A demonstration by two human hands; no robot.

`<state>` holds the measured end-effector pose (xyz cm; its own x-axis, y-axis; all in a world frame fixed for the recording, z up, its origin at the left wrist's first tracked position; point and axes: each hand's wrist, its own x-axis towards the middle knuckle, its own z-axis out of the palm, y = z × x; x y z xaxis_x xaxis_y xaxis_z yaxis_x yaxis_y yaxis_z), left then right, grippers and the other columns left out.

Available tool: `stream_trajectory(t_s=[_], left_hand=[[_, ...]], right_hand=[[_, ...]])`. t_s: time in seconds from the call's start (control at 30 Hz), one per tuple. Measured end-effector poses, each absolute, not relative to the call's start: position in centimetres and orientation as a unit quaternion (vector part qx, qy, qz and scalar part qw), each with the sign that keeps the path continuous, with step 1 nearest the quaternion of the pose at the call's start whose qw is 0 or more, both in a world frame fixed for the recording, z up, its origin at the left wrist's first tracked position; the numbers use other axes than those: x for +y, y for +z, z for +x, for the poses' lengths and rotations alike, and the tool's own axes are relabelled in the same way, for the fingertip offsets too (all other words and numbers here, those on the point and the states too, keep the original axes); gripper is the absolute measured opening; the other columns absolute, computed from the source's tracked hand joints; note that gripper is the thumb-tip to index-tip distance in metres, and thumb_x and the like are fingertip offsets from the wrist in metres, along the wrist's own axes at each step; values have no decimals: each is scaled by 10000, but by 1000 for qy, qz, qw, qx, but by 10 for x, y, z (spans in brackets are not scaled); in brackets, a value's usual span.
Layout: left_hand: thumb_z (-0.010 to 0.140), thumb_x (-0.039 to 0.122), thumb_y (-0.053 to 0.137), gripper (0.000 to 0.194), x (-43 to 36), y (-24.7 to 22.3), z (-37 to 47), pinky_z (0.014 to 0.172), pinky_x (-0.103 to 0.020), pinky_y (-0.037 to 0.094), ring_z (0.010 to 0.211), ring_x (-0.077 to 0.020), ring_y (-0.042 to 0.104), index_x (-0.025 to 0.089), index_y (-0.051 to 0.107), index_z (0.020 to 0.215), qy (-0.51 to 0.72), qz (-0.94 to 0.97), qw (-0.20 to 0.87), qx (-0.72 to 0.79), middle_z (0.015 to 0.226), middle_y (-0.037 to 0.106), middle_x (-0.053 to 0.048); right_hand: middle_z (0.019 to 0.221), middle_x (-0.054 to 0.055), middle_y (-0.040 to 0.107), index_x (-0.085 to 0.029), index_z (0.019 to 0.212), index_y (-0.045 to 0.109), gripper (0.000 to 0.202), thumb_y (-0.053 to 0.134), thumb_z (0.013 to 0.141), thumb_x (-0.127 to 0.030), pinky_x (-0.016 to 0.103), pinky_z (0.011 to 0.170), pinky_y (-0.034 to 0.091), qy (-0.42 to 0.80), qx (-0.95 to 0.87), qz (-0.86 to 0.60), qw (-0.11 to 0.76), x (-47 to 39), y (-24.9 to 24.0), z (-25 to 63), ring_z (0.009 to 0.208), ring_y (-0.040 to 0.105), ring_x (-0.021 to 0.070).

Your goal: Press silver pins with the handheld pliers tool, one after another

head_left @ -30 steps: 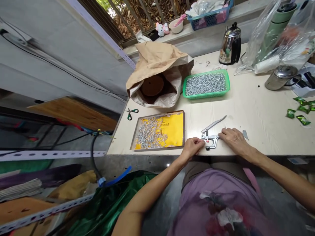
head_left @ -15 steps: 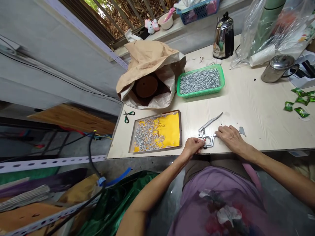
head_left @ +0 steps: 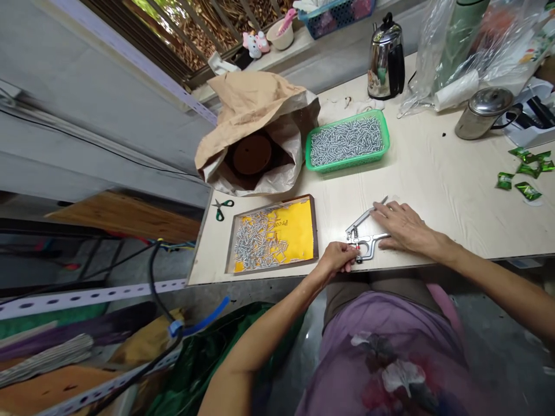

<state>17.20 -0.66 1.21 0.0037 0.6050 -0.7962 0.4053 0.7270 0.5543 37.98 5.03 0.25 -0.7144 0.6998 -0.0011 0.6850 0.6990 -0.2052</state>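
Observation:
Silver hand pliers, like snap-fastener pliers (head_left: 368,245), lie at the table's front edge with their handles spread apart. A spring and a small red part show at the jaw end. My left hand (head_left: 337,256) is pinched closed at that jaw; whatever sits between its fingertips is hidden. My right hand (head_left: 405,227) spans the handles, its fingers over the upper one and its thumb by the lower one. Left of the pliers lies a shallow tray (head_left: 315,231) with a yellow bottom, holding many small silver metal pieces (head_left: 255,242).
A green basket (head_left: 347,166) full of similar metal pieces stands behind. Beside it is an open brown paper bag (head_left: 260,95). Green-handled scissors (head_left: 222,209) lie at the left edge. A kettle (head_left: 385,58), a steel cup (head_left: 483,112) and green wrapped packets (head_left: 528,189) are farther right.
My right hand has moved up from the lower handle's end, and its fingers now lie over the upper handle. My left hand stays pinched at the jaw. The view has shifted slightly.

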Motion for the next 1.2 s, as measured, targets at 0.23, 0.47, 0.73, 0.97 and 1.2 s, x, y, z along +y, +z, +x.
stream_trajectory(t_s=[0.23, 0.47, 0.73, 0.97, 1.2], left_hand=[[879, 176, 621, 304, -9, 10, 173, 344, -151, 241, 296, -14, 414, 124, 538, 591, 100, 335, 615, 707, 438, 510, 77], [869, 183, 614, 225, -10, 8, 173, 358, -167, 259, 309, -27, 411, 122, 577, 655, 101, 336, 614, 707, 469, 524, 72], [867, 313, 633, 172, -21, 6, 173, 677, -246, 472, 767, -157, 630, 160, 674, 802, 133, 652, 269, 697, 788, 677, -29], [839, 309, 673, 497, 15, -10, 202, 998, -440, 469, 1178, -281, 523, 165, 494, 1279, 78, 837, 159, 518, 1312, 558, -135], [849, 310, 652, 518, 33, -6, 211, 943, -444, 478, 1080, -280, 528, 143, 447, 1294, 1, 856, 164, 491, 1148, 572, -116]], right_hand=[[1320, 182, 561, -146, 1332, 502, 866, 836, 609, -486, 426, 917, 401, 121, -931, -342, -40, 86, 1, 377, 1213, 478, 357], [1083, 147, 635, -118, 1111, 616, 604, 831, 658, -454, 374, 831, 387, 100, -933, -341, -55, 81, 8, 371, 1010, 542, 293], [995, 130, 634, -121, 1013, 641, 375, 782, 755, -353, 345, 815, 393, 114, -924, -361, -43, 69, 12, 374, 978, 550, 264], [1095, 157, 621, -101, 1155, 589, 553, 789, 733, -398, 365, 824, 425, 119, -922, -364, -53, 65, 12, 377, 1025, 544, 284], [1030, 143, 651, -106, 1057, 638, 408, 778, 760, -348, 344, 781, 422, 95, -908, -400, -86, 61, 20, 386, 1000, 559, 279]])
